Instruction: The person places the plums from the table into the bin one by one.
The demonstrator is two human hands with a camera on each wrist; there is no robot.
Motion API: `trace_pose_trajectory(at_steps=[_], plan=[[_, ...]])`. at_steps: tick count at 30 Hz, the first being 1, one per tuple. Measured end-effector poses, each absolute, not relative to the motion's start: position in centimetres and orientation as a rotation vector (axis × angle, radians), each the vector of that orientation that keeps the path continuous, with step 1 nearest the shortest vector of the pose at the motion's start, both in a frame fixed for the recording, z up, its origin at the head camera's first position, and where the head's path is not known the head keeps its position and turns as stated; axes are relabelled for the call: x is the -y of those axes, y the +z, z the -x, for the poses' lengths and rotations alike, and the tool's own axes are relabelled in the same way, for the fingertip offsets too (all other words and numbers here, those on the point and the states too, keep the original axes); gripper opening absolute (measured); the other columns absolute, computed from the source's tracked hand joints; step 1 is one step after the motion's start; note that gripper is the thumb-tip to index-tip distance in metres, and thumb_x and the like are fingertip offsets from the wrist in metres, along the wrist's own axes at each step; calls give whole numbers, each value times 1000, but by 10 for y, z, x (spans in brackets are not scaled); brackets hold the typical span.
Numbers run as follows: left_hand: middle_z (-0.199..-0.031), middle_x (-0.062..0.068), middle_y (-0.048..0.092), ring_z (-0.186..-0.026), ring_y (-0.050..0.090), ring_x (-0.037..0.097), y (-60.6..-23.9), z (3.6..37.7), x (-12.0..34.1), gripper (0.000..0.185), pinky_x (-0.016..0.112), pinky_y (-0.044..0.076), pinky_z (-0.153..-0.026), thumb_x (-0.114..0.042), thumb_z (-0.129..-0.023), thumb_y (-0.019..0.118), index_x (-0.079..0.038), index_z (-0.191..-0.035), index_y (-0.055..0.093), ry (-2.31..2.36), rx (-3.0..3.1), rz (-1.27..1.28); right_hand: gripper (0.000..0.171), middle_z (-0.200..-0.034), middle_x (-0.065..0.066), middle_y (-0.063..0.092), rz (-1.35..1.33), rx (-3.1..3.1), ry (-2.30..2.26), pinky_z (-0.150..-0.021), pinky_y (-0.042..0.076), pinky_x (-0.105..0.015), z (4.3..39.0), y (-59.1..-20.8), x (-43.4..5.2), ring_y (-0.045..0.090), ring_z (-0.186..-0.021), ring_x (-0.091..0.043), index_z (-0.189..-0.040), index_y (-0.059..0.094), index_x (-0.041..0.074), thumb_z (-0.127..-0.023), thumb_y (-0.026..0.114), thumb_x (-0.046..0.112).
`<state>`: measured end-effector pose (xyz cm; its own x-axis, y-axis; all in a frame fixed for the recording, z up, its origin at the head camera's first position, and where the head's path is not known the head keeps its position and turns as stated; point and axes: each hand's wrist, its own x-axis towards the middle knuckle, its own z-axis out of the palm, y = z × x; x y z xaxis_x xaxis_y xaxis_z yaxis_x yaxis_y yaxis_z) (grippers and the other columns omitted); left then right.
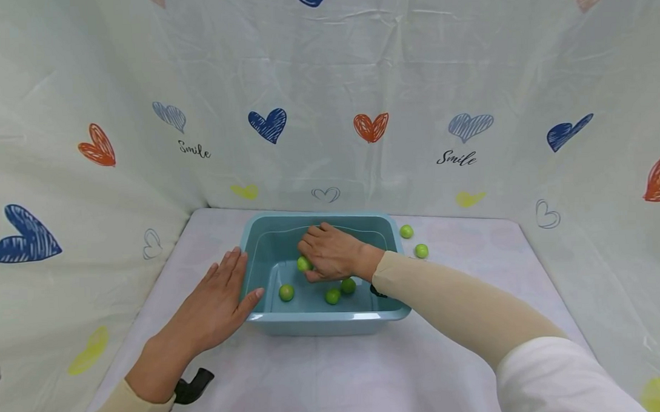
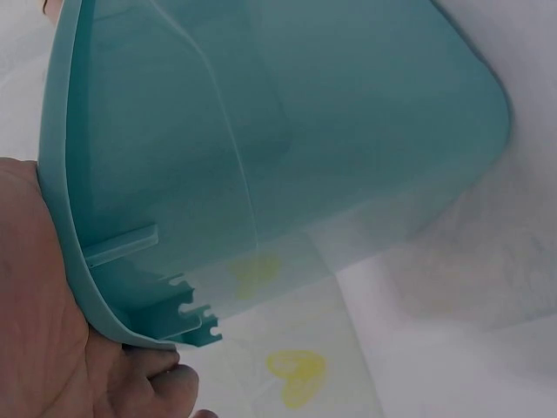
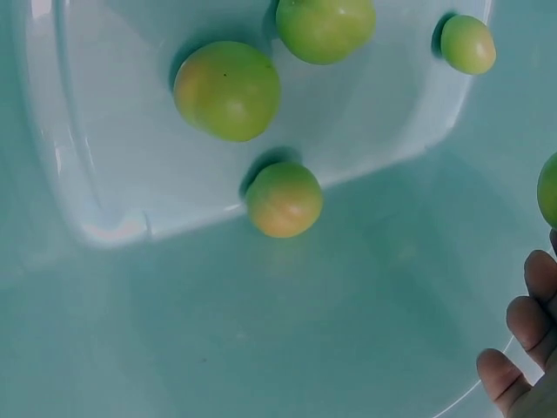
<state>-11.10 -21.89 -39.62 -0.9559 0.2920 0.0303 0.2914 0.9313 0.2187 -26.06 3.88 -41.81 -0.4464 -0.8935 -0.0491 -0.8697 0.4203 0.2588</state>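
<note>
Heart-print curtain (image 1: 325,79) behind white bench (image 1: 325,376). Left hand (image 1: 216,307) flat, fingers straight against teal tub (image 1: 312,323) rim. Right hand (image 1: 331,252) inside tub, fingers curled round green fruit (image 1: 303,264); loose fruits (image 1: 333,296) on tub floor.

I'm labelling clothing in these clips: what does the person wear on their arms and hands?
Both hands are bare: the left hand and right hand show no gloves or rings. Each forearm wears a snug beige sleeve; a white outer sleeve covers the right upper arm. A black wrist mount sits at the left wrist.
</note>
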Motion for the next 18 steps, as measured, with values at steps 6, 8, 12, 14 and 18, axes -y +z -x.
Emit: trace_pose_trajectory(at_steps=[6,8,12,14,18], plan=[[-172,29,21,-159,23,49,-395,111,219,85,67,23,-126,-52,-110,47,11,-162,25,352,-3081,-457,43,-97,2,58,-1600,2604,-377,-82,35,-33,260,-417,-39,46,-91,-19,-107,57,15,-104,53,59],[-171,30,22,-159,23,49,-395,111,219,85,67,24,-126,-52,-110,47,11,-162,25,351,-3080,-457,43,-97,3,58,-1600,2612,-383,-82,34,-33,260,-417,-39,46,-91,-19,-107,57,16,-104,53,59],[-171,30,22,-159,23,49,-395,111,218,84,67,24,-126,-51,-110,47,11,-162,25,349,-3079,-456,43,-99,3,59,-1591,2614,-401,-82,34,-34,259,-417,-39,46,-92,-19,-109,58,15,-104,54,58],[-171,30,21,-159,23,49,-395,111,218,84,67,24,-126,-50,-110,48,11,-162,25,347,-3079,-454,44,-100,2,60,-1591,2614,-400,-83,35,-34,259,-418,-39,47,-93,-20,-110,58,14,-104,55,57],[-172,30,21,-159,22,49,-395,111,218,84,66,23,-126,-50,-110,49,11,-162,25,347,-3078,-452,47,-106,1,63,-1587,2595,-408,-85,40,-36,260,-416,-40,50,-97,-21,-114,60,14,-103,56,59]])
